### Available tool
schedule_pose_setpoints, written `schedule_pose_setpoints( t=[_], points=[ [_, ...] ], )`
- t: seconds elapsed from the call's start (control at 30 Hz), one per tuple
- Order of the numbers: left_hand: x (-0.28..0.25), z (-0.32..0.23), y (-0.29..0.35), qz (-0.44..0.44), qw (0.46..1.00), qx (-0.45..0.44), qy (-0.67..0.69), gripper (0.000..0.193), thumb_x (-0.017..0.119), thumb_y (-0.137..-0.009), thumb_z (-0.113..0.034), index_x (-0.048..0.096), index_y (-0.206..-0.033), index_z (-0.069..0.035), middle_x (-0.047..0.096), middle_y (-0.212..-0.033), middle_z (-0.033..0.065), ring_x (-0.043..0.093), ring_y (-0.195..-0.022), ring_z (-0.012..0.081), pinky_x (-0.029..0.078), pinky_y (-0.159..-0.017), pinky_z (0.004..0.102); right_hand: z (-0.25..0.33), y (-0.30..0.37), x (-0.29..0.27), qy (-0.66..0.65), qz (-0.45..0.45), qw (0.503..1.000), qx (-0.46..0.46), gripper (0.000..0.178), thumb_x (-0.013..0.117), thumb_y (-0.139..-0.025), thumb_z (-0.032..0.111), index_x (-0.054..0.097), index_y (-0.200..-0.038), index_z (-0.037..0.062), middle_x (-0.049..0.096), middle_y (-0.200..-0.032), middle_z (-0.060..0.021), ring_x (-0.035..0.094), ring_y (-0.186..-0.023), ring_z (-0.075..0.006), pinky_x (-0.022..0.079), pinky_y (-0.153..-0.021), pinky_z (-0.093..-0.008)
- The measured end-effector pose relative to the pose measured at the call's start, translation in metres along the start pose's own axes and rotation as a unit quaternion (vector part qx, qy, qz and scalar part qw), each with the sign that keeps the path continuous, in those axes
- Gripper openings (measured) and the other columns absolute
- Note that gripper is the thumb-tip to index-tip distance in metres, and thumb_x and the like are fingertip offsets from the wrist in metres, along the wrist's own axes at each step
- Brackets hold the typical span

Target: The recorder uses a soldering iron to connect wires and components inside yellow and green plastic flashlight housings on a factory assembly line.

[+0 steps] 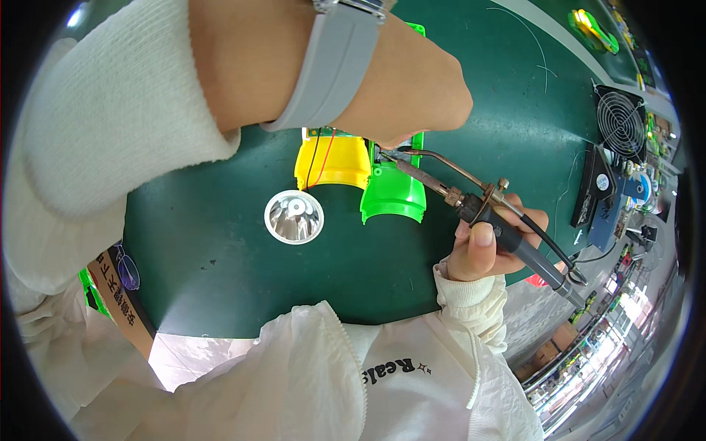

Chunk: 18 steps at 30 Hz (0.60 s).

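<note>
My right hand grips the dark handle of a soldering iron with a thin metal feed tube clamped alongside. Its tip reaches into a green plastic housing half. Over that housing bends my left hand, with a grey-strapped watch at the wrist; its fingers are hidden beneath the hand. Beside the green part lies a yellow housing half, partly covered by my left arm, with a bit of green circuit board showing. A red and a black wire run from there to a round silver reflector.
On the right stand a black fan with a round guard, a black box and a blue box. A cardboard box is at the left table edge. Another yellow-green housing lies far right. Thin wire scraps lie on the green tabletop.
</note>
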<state>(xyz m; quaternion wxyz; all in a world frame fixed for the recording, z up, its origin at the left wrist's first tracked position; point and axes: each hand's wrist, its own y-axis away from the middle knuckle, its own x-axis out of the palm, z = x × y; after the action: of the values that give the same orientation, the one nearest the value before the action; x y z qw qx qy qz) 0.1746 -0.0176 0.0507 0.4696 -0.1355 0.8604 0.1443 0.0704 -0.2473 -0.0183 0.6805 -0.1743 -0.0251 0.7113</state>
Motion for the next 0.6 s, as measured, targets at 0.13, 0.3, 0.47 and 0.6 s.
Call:
schedule_pose_setpoints(
  t=[0.13, 0.3, 0.47, 0.6],
  points=[
    [0.012, 0.001, -0.023, 0.071, 0.995, -0.044, -0.055, 0.010, 0.054, -0.077, -0.008, 0.055, -0.079, 0.002, 0.058, -0.084, 0.0164, 0.060, -0.082, 0.0295, 0.049, -0.069, 0.0345, -0.001, 0.000, 0.000, 0.010, -0.004, 1.000, -0.020, 0.040, 0.068, -0.072, 0.024, 0.036, -0.085, 0.0042, 0.048, -0.064, -0.0067, 0.049, -0.057, -0.0141, 0.047, -0.060, -0.0287],
    [0.010, -0.002, -0.019, 0.074, 0.993, -0.074, -0.059, 0.013, 0.054, -0.075, -0.013, 0.052, -0.071, -0.001, 0.055, -0.076, 0.0124, 0.056, -0.076, 0.0270, 0.046, -0.065, 0.0340, -0.002, 0.001, 0.002, 0.011, 0.003, 1.000, -0.012, 0.040, 0.068, -0.072, 0.025, 0.036, -0.085, 0.0041, 0.049, -0.065, -0.0066, 0.050, -0.058, -0.0140, 0.046, -0.060, -0.0284],
    [0.011, 0.005, -0.022, 0.098, 0.994, -0.033, -0.043, 0.013, 0.055, -0.077, -0.009, 0.056, -0.078, 0.003, 0.059, -0.084, 0.0179, 0.060, -0.081, 0.0301, 0.049, -0.068, 0.0346, -0.002, 0.001, 0.002, 0.006, -0.003, 1.000, -0.011, 0.041, 0.069, -0.071, 0.025, 0.036, -0.085, 0.0043, 0.049, -0.066, -0.0060, 0.050, -0.058, -0.0141, 0.046, -0.060, -0.0287],
    [0.010, 0.005, -0.023, 0.114, 0.992, -0.036, -0.038, 0.014, 0.055, -0.077, -0.010, 0.056, -0.079, 0.004, 0.059, -0.084, 0.0183, 0.060, -0.082, 0.0305, 0.049, -0.068, 0.0353, -0.004, 0.003, 0.002, 0.008, -0.002, 1.000, -0.020, 0.041, 0.069, -0.071, 0.025, 0.036, -0.085, 0.0043, 0.049, -0.066, -0.0063, 0.050, -0.058, -0.0142, 0.046, -0.061, -0.0295]
  ],
)
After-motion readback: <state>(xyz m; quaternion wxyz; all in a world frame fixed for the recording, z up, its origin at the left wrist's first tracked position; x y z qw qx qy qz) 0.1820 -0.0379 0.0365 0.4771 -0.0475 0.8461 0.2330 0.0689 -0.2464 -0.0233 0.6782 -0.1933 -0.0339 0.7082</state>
